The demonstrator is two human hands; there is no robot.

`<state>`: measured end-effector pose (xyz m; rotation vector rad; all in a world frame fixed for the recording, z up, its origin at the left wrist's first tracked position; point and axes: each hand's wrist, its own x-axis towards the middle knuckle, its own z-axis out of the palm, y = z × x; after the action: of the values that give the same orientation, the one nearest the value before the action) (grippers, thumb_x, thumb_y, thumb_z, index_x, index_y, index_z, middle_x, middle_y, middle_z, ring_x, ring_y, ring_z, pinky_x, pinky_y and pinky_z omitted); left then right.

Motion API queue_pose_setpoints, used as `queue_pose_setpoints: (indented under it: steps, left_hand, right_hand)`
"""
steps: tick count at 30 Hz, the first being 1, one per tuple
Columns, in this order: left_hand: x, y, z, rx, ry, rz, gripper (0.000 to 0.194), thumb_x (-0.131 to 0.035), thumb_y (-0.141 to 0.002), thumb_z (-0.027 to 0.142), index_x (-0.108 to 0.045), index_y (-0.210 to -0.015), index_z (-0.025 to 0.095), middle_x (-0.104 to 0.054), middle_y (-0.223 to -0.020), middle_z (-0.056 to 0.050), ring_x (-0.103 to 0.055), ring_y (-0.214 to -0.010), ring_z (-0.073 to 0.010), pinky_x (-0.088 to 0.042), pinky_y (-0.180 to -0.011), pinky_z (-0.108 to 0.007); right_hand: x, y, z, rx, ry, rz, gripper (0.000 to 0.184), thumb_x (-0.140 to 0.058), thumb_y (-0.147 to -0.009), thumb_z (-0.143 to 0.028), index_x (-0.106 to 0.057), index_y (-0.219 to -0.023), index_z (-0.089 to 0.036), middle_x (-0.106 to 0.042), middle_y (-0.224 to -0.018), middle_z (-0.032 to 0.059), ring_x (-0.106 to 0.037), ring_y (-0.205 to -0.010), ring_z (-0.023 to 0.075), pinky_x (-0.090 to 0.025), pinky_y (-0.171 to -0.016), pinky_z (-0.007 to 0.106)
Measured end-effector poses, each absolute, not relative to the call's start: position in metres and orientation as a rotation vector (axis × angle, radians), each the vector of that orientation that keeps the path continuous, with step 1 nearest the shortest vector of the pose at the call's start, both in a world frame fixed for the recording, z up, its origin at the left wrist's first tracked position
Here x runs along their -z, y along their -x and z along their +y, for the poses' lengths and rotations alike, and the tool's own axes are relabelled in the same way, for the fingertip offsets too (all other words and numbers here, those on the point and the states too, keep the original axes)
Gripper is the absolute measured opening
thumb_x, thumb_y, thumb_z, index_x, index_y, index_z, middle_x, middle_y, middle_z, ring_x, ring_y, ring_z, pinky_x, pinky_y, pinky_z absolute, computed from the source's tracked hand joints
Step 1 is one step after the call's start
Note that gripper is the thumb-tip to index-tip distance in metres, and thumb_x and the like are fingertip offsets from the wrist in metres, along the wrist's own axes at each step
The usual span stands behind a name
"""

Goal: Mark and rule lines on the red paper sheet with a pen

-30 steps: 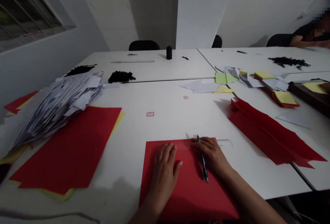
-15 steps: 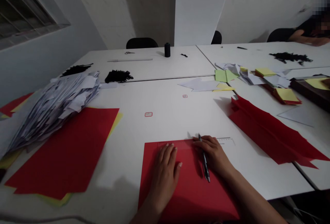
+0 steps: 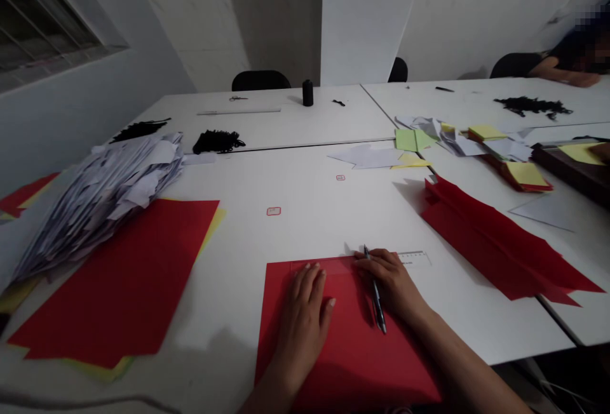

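Observation:
A sheet of red paper (image 3: pixel 352 350) lies flat on the white table in front of me. Along its far edge rests a clear ruler (image 3: pixel 413 258), its marked end sticking out past the paper on the right. My left hand (image 3: pixel 305 312) lies flat on the paper, fingers stretched out with the tips on the ruler. In my right hand (image 3: pixel 387 277) is a pen (image 3: pixel 376 303), gripped between the fingers with one end pointing away from me. That hand rests at the paper's far right, over the ruler.
Red sheets (image 3: pixel 124 287) and a heap of white paper (image 3: pixel 105 198) lie on the left. Folded red paper (image 3: pixel 495 242) stands on the right, near yellow pads (image 3: pixel 527 174). Farther back are black yarn (image 3: pixel 219 141), a black spool (image 3: pixel 307 93) and scissors (image 3: pixel 238 98). Another person's arm (image 3: pixel 565 74) rests at far right.
The view has shifted very slightly. Both hands, the pen and the red paper hold almost the same places.

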<state>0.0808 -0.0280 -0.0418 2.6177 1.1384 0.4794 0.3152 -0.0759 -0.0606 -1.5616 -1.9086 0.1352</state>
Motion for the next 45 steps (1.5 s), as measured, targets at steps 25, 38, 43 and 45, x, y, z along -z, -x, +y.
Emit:
queue_pose_setpoints:
  steps: [25,38,43,45]
  left_hand:
    - [0.0434,-0.0802,-0.0273,-0.495,-2.665,1.124,0.043,-0.046,-0.095,0.029,-0.043,-0.137,0.018,-0.044,-0.145,-0.01,-0.038,-0.136,-0.026,-0.038,-0.111,-0.048]
    - [0.0447,-0.0802,-0.0278,-0.498,-2.695,1.121,0.043,-0.047,-0.095,0.028,-0.042,-0.137,0.016,-0.045,-0.144,-0.01,-0.038,-0.135,-0.026,-0.039,-0.11,-0.048]
    - [0.0429,-0.0805,-0.0277,-0.491,-2.671,1.128,0.043,-0.046,-0.096,0.029,-0.041,-0.137,0.018,-0.044,-0.145,-0.009,-0.038,-0.135,-0.0255,-0.039,-0.11,-0.048]
    - [0.0424,-0.0803,-0.0281,-0.481,-2.672,1.138,0.043,-0.045,-0.096,0.03,-0.04,-0.138,0.018,-0.044,-0.145,-0.009,-0.038,-0.135,-0.0254,-0.039,-0.11,-0.048]
  right_hand:
    - [0.0609,-0.3156,-0.0748,-0.07,1.585,-1.926,0.03,-0.049,-0.092,-0.011,-0.062,-0.117,-0.024,-0.068,-0.114,0.0081,-0.06,-0.103,0.0243,-0.054,-0.082,0.041]
    - [0.0622,-0.3156,-0.0755,-0.132,1.562,-1.908,0.027,-0.047,-0.095,-0.013,-0.06,-0.117,-0.021,-0.066,-0.118,0.0089,-0.057,-0.104,0.0256,-0.051,-0.084,0.044]
    - [0.0621,-0.3161,-0.0752,-0.141,1.561,-1.908,0.027,-0.048,-0.094,-0.012,-0.059,-0.116,-0.023,-0.066,-0.118,0.008,-0.057,-0.105,0.0256,-0.051,-0.085,0.045]
    - [0.0617,-0.3159,-0.0753,-0.129,1.576,-1.906,0.028,-0.048,-0.094,-0.012,-0.06,-0.116,-0.023,-0.066,-0.118,0.0079,-0.058,-0.105,0.0252,-0.051,-0.085,0.044]
